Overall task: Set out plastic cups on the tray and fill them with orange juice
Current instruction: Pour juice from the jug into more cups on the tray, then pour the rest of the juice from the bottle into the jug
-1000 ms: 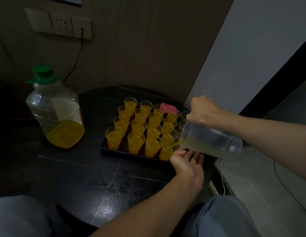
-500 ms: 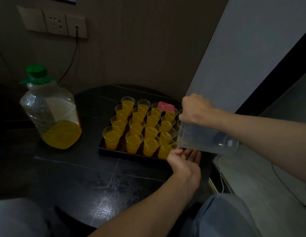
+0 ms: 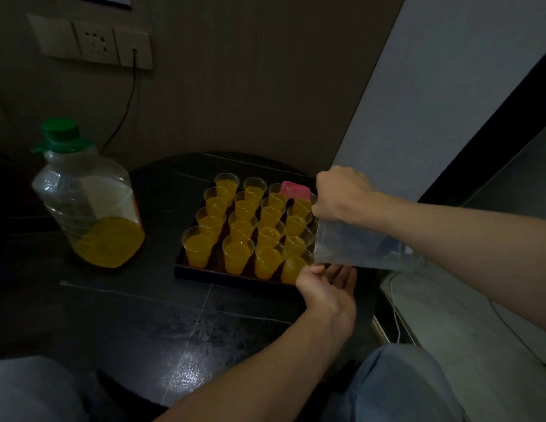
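Where the tray's (image 3: 204, 274) near right corner meets the table (image 3: 143, 315) edge, we see the jug (image 3: 357, 248) tipped almost onto its side above it. Its long axis runs left to right, mouth toward the cups (image 3: 238, 254) and base out to the right past the table. It is clear plastic, slightly cloudy, and at most a pale trace of liquid lies along its lower wall.

Our right hand (image 3: 342, 196) grips the jug from above at the mouth end, fingers curled tight over the rim.

Our left hand (image 3: 323, 287) sits just under the mouth, palm turned up, fingers loosely spread and holding nothing that we can make out. The thumb is right beside the nearest cup, though we cannot tell whether it touches.

The cups stand upright in close rows on the dark tray, each clear with orange juice well up its sides. A pink block (image 3: 294, 190) rests on the far right cups.

Well apart to the left, a big bottle (image 3: 89, 208) with a green cap (image 3: 60, 129) stands upright on the table, juice filling roughly its bottom third.
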The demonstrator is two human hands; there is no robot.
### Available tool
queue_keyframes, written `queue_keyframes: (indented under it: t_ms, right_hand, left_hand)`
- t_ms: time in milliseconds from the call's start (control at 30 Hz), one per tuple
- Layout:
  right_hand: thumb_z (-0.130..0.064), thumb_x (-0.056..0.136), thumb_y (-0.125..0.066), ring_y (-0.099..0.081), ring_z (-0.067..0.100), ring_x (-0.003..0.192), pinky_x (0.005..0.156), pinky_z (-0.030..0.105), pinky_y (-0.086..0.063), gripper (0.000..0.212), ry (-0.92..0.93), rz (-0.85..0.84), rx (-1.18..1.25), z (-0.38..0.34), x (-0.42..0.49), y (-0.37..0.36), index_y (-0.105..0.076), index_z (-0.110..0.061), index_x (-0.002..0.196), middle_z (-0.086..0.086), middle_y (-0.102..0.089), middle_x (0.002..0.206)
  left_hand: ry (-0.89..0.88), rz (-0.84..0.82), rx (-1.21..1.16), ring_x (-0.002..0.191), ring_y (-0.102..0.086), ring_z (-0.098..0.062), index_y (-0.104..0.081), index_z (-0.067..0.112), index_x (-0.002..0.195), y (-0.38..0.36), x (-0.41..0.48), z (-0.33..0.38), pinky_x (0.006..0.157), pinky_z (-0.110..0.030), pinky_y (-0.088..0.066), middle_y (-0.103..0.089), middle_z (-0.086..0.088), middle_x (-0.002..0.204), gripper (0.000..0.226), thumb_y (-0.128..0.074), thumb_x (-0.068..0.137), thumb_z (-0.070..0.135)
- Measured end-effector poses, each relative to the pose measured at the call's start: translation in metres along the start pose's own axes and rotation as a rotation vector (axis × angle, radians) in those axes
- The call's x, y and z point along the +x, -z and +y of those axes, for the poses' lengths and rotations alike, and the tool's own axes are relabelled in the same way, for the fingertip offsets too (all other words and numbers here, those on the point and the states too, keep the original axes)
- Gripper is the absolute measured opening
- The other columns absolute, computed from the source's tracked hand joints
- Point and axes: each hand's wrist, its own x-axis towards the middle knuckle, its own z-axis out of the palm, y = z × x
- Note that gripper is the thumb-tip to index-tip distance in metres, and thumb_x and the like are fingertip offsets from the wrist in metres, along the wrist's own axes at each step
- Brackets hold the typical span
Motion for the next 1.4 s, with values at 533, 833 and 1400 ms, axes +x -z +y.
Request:
queue_keyframes:
  t_ms: [533, 833, 1400]
  right_hand:
    - [-0.015, 0.081, -0.063, -0.053, 0.024, 0.055, 0.045, 0.026, -0.032, 0.026, -0.194, 0.210, 0.429, 0.032, 0.005, 0.046, -0.052, -0.009, 0.059, 0.007, -0.053, 0.060]
    - [-0.020, 0.089, -0.066, -0.067, 0.028, 0.062, 0.058, 0.038, -0.058, 0.027, -0.057, 0.303, 0.749, 0.002, 0.066, 0.096, -0.073, -0.005, 0.067, 0.014, -0.068, 0.065]
    - [-0.043, 0.107, -0.044, -0.067, 0.021, 0.096, 0.078, 0.033, -0.052, 0.041, 0.074, -0.045, 1.213, -0.158, 0.195, 0.031, -0.072, -0.014, 0.102, 0.007, -0.071, 0.102]
  left_hand:
    - [-0.289, -0.035, 0.230, 0.108, -0.064, -0.031, -0.062, 0.012, 0.118, -0.056, -0.027, 0.054, 0.097, -0.042, -0.047, -0.067, -0.018, 0.116, 0.035, -0.037, 0.094, 0.009]
    - [-0.674, -0.066, 0.500, 0.114, -0.059, -0.022, -0.059, 0.019, 0.120, -0.105, -0.050, 0.146, 0.095, -0.034, -0.047, -0.063, -0.008, 0.123, 0.040, -0.036, 0.093, 0.002]
    - [-0.906, 0.142, 0.665, 0.128, -0.051, -0.027, -0.029, 0.031, 0.157, -0.076, 0.007, 0.295, 0.113, -0.050, -0.040, -0.051, -0.006, 0.143, 0.075, -0.044, 0.089, 0.003]
